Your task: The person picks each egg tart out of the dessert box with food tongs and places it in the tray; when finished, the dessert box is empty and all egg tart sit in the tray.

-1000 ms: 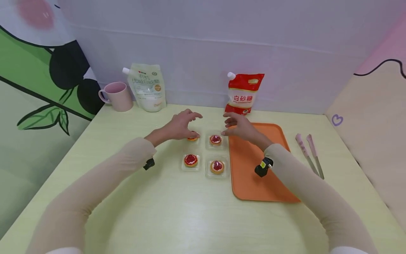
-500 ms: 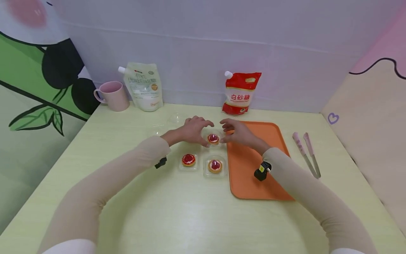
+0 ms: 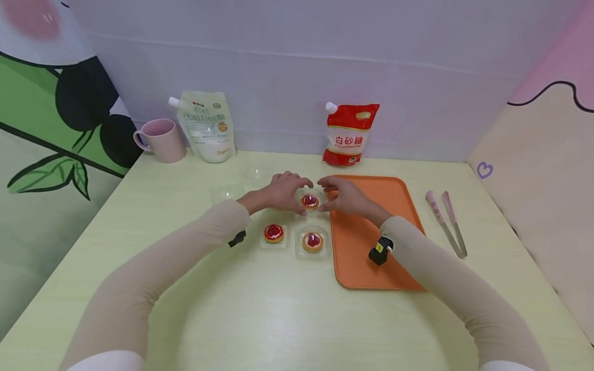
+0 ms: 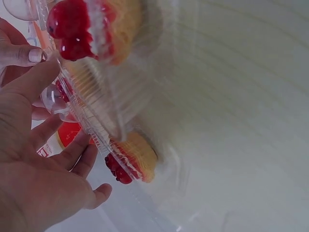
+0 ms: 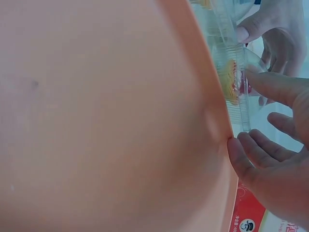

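Several small tarts with red fruit on top sit in clear plastic boxes on the table. My left hand (image 3: 286, 192) and right hand (image 3: 345, 197) flank the back right tart box (image 3: 302, 210), which has a domed lid (image 5: 255, 62) over its tart (image 3: 310, 201). The left thumb and fingers are curled at the box's left rim, while the right thumb and fingertips hold its right side beside the tray. In front are another domed tart box (image 3: 320, 254) and a tart without a dome (image 3: 274, 233). The back left tart shows in the left wrist view (image 4: 133, 157), hidden by my hand in the head view.
Clear lids (image 3: 257, 174) lie at the back left. An orange tray (image 3: 371, 268) is at the right, with two pink-handled knives (image 3: 452, 226) beyond it. A pink mug (image 3: 167, 141), a pale sugar pouch (image 3: 208, 128) and a red sugar pouch (image 3: 350, 135) stand along the back.
My left hand has moved right from the back left tart to the back right box. The right hand has come closer in at the box's other side.
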`<state>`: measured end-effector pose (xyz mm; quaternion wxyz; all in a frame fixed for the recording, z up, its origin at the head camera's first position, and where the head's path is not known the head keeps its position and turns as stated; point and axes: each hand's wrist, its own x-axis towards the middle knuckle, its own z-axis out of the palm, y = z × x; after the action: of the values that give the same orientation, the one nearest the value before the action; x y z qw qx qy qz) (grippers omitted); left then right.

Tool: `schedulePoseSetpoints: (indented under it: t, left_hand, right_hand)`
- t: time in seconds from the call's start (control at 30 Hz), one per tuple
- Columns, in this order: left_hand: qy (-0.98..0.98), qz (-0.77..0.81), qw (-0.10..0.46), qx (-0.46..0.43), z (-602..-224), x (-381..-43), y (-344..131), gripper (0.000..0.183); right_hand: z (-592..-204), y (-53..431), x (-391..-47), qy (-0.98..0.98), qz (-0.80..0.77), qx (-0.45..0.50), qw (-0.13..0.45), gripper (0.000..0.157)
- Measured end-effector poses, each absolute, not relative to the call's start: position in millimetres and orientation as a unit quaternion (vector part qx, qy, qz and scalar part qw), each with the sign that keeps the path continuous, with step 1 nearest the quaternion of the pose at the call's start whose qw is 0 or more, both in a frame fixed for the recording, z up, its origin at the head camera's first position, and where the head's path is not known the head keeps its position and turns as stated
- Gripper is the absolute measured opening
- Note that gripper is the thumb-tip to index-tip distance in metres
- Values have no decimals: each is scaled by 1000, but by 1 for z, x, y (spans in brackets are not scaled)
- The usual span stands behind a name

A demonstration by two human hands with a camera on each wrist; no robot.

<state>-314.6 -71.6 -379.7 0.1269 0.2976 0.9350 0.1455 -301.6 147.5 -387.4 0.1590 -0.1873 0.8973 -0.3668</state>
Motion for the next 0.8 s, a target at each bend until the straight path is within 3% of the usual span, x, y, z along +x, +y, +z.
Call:
schedulePoseSetpoints:
  t: [0.8]
  left_hand:
    - [949,102,102,279,-381,-306,-65,77]
  right_hand:
    - [-391,143,-299,907,-336,-216,132,65]
